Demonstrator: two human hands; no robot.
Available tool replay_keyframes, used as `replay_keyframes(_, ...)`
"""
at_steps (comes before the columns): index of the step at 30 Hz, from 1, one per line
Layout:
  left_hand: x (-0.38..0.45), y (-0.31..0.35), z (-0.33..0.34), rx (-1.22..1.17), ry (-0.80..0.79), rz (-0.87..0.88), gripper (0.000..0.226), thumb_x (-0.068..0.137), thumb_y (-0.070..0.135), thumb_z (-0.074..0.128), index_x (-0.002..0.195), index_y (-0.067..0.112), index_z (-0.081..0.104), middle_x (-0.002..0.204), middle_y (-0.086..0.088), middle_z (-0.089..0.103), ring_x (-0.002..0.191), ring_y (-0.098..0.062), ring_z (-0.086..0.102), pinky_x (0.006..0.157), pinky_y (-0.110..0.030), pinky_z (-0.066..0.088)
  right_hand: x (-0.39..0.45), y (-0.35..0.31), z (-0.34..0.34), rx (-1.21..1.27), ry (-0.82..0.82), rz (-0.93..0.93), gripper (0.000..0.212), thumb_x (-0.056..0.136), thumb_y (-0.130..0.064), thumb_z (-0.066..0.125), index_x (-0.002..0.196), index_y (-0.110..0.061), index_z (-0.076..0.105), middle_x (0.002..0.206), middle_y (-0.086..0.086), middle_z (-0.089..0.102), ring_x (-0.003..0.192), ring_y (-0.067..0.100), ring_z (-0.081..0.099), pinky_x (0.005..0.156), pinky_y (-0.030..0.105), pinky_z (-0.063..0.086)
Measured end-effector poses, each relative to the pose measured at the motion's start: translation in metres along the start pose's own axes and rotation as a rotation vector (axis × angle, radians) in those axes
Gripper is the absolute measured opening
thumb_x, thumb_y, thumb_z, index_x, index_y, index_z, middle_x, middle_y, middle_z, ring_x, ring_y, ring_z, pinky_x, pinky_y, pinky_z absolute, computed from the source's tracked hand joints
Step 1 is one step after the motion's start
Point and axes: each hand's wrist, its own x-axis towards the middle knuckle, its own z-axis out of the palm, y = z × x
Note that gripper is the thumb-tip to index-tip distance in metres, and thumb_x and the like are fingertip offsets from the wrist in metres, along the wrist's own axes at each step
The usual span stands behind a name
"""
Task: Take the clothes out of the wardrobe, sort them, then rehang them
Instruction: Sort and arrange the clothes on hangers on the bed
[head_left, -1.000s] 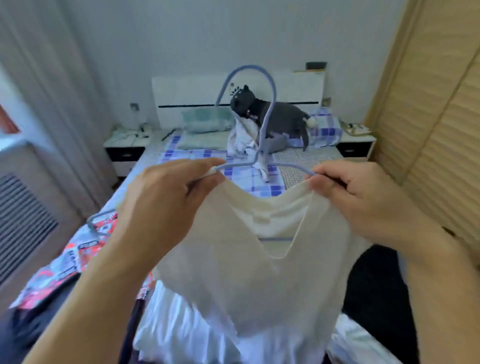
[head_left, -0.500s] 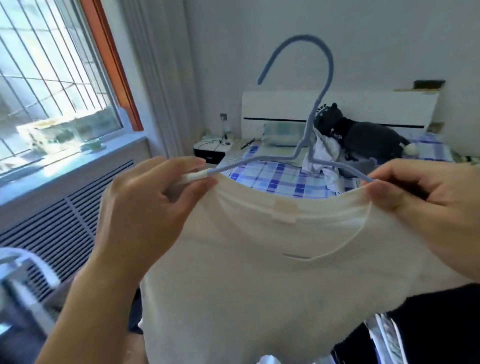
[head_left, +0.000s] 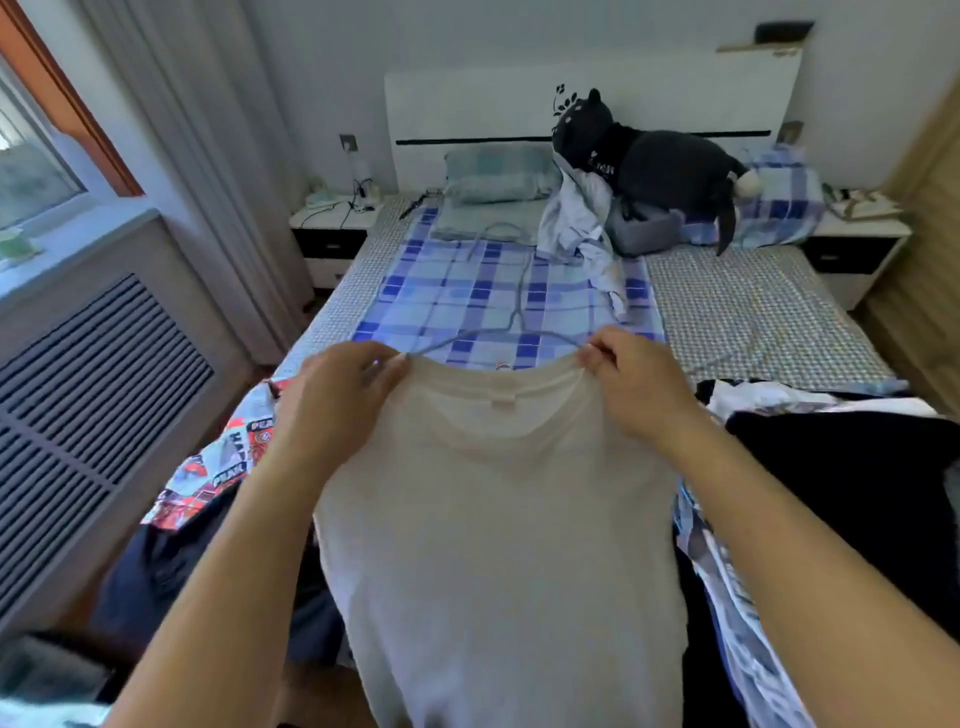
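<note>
A cream white T-shirt (head_left: 498, 519) hangs in front of me on a blue-grey wire hanger (head_left: 519, 306), whose hook points away toward the bed. My left hand (head_left: 337, 405) pinches the shirt's left shoulder over the hanger arm. My right hand (head_left: 639, 384) pinches the right shoulder the same way. The shirt's body drops down out of the frame and hides what lies under it.
The bed (head_left: 753, 312) with a blue checked sheet lies ahead, with a dark plush toy (head_left: 654, 161) and a crumpled pale garment (head_left: 582, 223) near the headboard. A printed red-and-white garment (head_left: 218, 462) and dark clothes (head_left: 857, 483) lie at the foot. Wooden wardrobe doors (head_left: 930, 228) stand at right, a radiator cover (head_left: 88, 389) at left.
The view swung left toward the window and back to the bed. The shirt and hanger have tipped forward and lower, so the hook now lies toward the bed instead of standing up.
</note>
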Motion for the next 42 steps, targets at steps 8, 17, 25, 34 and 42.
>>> replay_keyframes(8, 0.044, -0.104, 0.148, -0.081, -0.269, -0.150, 0.017, 0.094, 0.040, 0.066, 0.093, 0.026, 0.075, 0.088, 0.003, 0.070, 0.086, -0.022, 0.065, 0.073, -0.035, 0.047, 0.036, 0.092, 0.144, -0.082, 0.027, 0.176, 0.015, 0.101, -0.021, 0.053, 0.091, -0.017, 0.063, 0.087, 0.006, 0.065, 0.084, 0.032, 0.060, 0.072, 0.046, 0.049)
replay_keyframes(17, 0.247, -0.193, 0.338, 0.023, -0.225, -0.113, 0.029, 0.099, 0.047, 0.053, 0.106, 0.028, 0.074, 0.103, -0.006, 0.067, 0.097, -0.032, 0.062, 0.082, -0.040, 0.048, 0.254, 0.196, 0.277, -0.313, 0.214, 0.152, 0.022, 0.104, -0.019, 0.045, 0.105, -0.011, 0.066, 0.097, 0.005, 0.055, 0.088, 0.027, 0.053, 0.071, 0.039, 0.043)
replay_keyframes(25, 0.281, -0.308, 0.583, 0.222, -0.566, -0.079, 0.030, 0.100, 0.045, 0.049, 0.113, 0.028, 0.070, 0.116, -0.010, 0.060, 0.111, -0.034, 0.051, 0.090, -0.042, 0.044, 0.310, 0.369, 0.446, -0.725, -0.272, 0.225, 0.035, 0.091, -0.002, 0.051, 0.122, -0.018, 0.059, 0.110, 0.009, 0.060, 0.103, 0.032, 0.055, 0.074, 0.039, 0.045)
replay_keyframes(34, 0.246, -0.353, 0.663, 0.181, -0.420, 0.059, 0.034, 0.101, 0.053, 0.044, 0.128, 0.037, 0.057, 0.118, -0.003, 0.053, 0.111, -0.034, 0.044, 0.093, -0.048, 0.034, 0.325, 0.418, 0.504, -0.887, -0.205, 0.185, 0.025, 0.094, -0.005, 0.050, 0.109, -0.016, 0.067, 0.100, 0.011, 0.058, 0.091, 0.035, 0.056, 0.064, 0.038, 0.040)
replay_keyframes(42, 0.280, -0.312, 0.640, 0.464, -0.578, 0.130, 0.020, 0.096, 0.009, 0.045, 0.111, 0.013, 0.058, 0.104, -0.010, 0.055, 0.097, -0.040, 0.062, 0.073, -0.041, 0.043, 0.350, 0.388, 0.495, -0.894, -0.292, 0.226, 0.029, 0.090, -0.003, 0.055, 0.113, -0.017, 0.066, 0.113, 0.006, 0.055, 0.106, 0.030, 0.053, 0.065, 0.034, 0.037)
